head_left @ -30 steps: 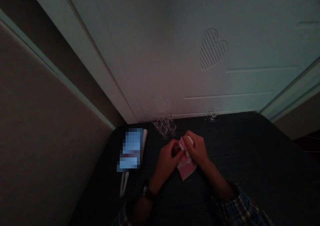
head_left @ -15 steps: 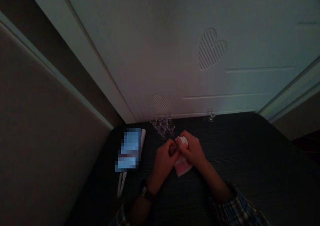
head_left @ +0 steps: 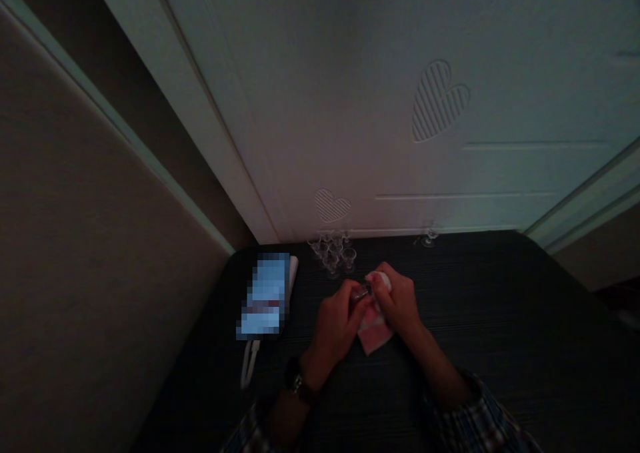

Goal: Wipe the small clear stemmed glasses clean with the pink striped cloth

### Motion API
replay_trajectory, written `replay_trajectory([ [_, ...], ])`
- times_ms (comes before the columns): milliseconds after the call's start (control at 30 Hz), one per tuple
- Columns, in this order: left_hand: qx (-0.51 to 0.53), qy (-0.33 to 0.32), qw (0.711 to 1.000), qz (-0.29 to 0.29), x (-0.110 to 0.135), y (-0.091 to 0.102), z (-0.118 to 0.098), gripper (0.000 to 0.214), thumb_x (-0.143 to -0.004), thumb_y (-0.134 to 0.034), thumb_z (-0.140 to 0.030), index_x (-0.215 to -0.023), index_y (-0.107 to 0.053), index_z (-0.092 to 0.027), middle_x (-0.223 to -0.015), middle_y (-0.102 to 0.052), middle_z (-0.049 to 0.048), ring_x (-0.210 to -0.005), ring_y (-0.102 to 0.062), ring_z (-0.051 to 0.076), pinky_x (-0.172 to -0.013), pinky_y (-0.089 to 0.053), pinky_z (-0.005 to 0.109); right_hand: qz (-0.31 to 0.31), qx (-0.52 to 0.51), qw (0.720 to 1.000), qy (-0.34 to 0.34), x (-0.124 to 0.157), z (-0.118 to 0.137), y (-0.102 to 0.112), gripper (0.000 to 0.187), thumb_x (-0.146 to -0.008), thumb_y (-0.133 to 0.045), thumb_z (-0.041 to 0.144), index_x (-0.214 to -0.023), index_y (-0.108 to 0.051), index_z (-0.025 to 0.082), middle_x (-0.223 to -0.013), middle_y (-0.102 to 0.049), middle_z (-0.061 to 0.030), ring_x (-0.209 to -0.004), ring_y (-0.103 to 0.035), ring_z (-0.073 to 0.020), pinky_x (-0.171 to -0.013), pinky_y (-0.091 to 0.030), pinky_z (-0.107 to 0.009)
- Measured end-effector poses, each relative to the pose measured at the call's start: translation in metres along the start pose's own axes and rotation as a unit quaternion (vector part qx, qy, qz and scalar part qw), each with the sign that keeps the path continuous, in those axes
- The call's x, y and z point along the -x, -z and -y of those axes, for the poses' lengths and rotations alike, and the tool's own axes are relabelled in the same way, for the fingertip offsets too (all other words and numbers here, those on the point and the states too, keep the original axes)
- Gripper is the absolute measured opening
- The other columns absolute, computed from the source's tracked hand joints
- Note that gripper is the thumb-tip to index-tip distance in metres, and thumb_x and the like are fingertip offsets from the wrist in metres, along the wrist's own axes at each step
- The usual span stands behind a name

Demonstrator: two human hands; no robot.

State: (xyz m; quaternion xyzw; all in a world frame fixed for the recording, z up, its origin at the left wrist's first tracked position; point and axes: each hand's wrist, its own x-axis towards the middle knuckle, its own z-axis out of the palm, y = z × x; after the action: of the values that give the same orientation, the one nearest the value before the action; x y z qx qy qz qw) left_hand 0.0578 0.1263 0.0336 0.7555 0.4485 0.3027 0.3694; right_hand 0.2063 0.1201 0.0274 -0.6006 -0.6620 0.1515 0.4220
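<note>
My left hand [head_left: 340, 316] is closed around a small clear glass [head_left: 360, 293], part of which shows between thumb and forefinger. Opposite it, my right hand [head_left: 400, 299] grips a pink and white cloth [head_left: 376, 329] bunched under the thumb, its lower end hanging toward the table. Cloth and glass meet between the two hands. Just beyond my left hand stands a cluster of several small stemmed glasses [head_left: 349, 259]. The far side of the held glass is hidden by fingers and cloth.
A phone [head_left: 267, 296] with a lit, pixelated screen rests at the left on a white object, with a white cable [head_left: 250, 363] below it. One more small stemmed glass [head_left: 429, 237] stands at the back right of the dark table [head_left: 490, 319]. A white panel [head_left: 380, 106] with heart reliefs rises behind.
The whole view has shifted slightly, so everything sits a little further right. Between my hands, the small glass now shows more clearly against the cloth.
</note>
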Motion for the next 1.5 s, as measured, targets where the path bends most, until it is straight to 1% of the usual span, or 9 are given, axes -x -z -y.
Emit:
replay_trajectory([
  [133,0.034,0.028,0.999,0.005,0.0,-0.006,0.007,0.023,-0.09,-0.05,-0.032,-0.096,-0.06,-0.012,-0.086,-0.063,0.0028,-0.071,-0.061,0.014,-0.065,-0.052,0.031,0.01,-0.002,1.0,0.017,0.001,0.0,0.0,0.018,-0.091,-0.05,0.029,-0.093,-0.06,0.014,-0.085,-0.063,-0.0014,-0.069,-0.061,-0.0109,-0.064,-0.052,-0.028],
  [300,0.069,0.05,0.996,0.017,-0.002,-0.009,0.012,0.023,-0.089,-0.051,-0.032,-0.097,-0.06,-0.012,-0.087,-0.063,0.0029,-0.07,-0.062,0.014,-0.062,-0.052,0.03,0.013,0.002,1.0,0.023,0.001,0.001,0.001,0.018,-0.09,-0.051,0.029,-0.092,-0.06,0.014,-0.084,-0.063,-0.0013,-0.068,-0.061,-0.0108,-0.064,-0.052,-0.029],
  [500,0.087,0.028,0.996,0.021,-0.003,-0.007,0.005,0.024,-0.09,-0.05,-0.032,-0.1,-0.058,-0.013,-0.088,-0.063,0.0035,-0.071,-0.061,0.014,-0.063,-0.052,0.031,-0.011,0.004,1.0,0.002,0.0,0.001,0.002,0.018,-0.091,-0.051,0.029,-0.092,-0.06,0.014,-0.083,-0.063,-0.001,-0.067,-0.06,-0.0104,-0.063,-0.052,-0.028],
  [667,0.075,0.012,0.997,0.015,-0.002,-0.006,0.0,0.025,-0.089,-0.051,-0.033,-0.103,-0.057,-0.014,-0.09,-0.063,0.0042,-0.074,-0.061,0.015,-0.067,-0.052,0.033,-0.024,-0.002,1.0,-0.005,0.0,-0.002,0.002,0.018,-0.091,-0.05,0.029,-0.092,-0.06,0.014,-0.083,-0.063,-0.0009,-0.066,-0.06,-0.0103,-0.062,-0.052,-0.028],
  [900,0.054,0.027,0.998,0.018,-0.002,-0.004,0.004,0.023,-0.089,-0.05,-0.033,-0.092,-0.06,-0.012,-0.082,-0.063,0.0018,-0.067,-0.06,0.013,-0.062,-0.051,0.03,-0.011,-0.013,1.0,0.014,0.002,0.0,0.001,0.018,-0.091,-0.05,0.029,-0.091,-0.06,0.014,-0.082,-0.063,-0.0006,-0.066,-0.06,-0.0101,-0.062,-0.052,-0.027],
  [1100,0.059,0.034,0.997,0.02,-0.004,-0.008,0.009,0.024,-0.09,-0.05,-0.033,-0.093,-0.06,-0.012,-0.082,-0.063,0.0017,-0.067,-0.06,0.013,-0.06,-0.052,0.029,-0.004,-0.017,1.0,0.019,0.001,0.001,0.003,0.018,-0.091,-0.051,0.029,-0.091,-0.061,0.014,-0.083,-0.064,-0.001,-0.068,-0.061,-0.0109,-0.064,-0.052,-0.029],
  [1200,0.058,0.023,0.998,0.017,-0.004,-0.008,0.007,0.023,-0.09,-0.05,-0.033,-0.093,-0.06,-0.012,-0.083,-0.063,0.0021,-0.068,-0.06,0.013,-0.062,-0.052,0.03,-0.01,-0.022,1.0,0.014,0.001,0.001,0.003,0.018,-0.091,-0.05,0.029,-0.091,-0.061,0.014,-0.083,-0.064,-0.0009,-0.067,-0.061,-0.0106,-0.064,-0.052,-0.028],
  [1400,0.054,0.004,0.998,0.009,-0.001,-0.006,0.0,0.024,-0.088,-0.052,-0.033,-0.102,-0.057,-0.013,-0.089,-0.063,0.0039,-0.074,-0.061,0.015,-0.068,-0.052,0.033,-0.029,-0.034,0.999,-0.001,0.001,-0.002,0.002,0.018,-0.091,-0.05,0.029,-0.093,-0.06,0.014,-0.084,-0.064,-0.0013,-0.069,-0.061,-0.011,-0.064,-0.052,-0.029],
  [1500,0.047,0.008,0.999,0.01,0.0,-0.005,0.002,0.023,-0.088,-0.052,-0.033,-0.096,-0.059,-0.013,-0.085,-0.062,0.0027,-0.071,-0.06,0.014,-0.065,-0.051,0.032,-0.027,-0.036,0.999,0.002,0.002,-0.002,0.001,0.019,-0.091,-0.05,0.029,-0.093,-0.06,0.014,-0.084,-0.063,-0.001,-0.067,-0.061,-0.0107,-0.063,-0.052,-0.028],
])
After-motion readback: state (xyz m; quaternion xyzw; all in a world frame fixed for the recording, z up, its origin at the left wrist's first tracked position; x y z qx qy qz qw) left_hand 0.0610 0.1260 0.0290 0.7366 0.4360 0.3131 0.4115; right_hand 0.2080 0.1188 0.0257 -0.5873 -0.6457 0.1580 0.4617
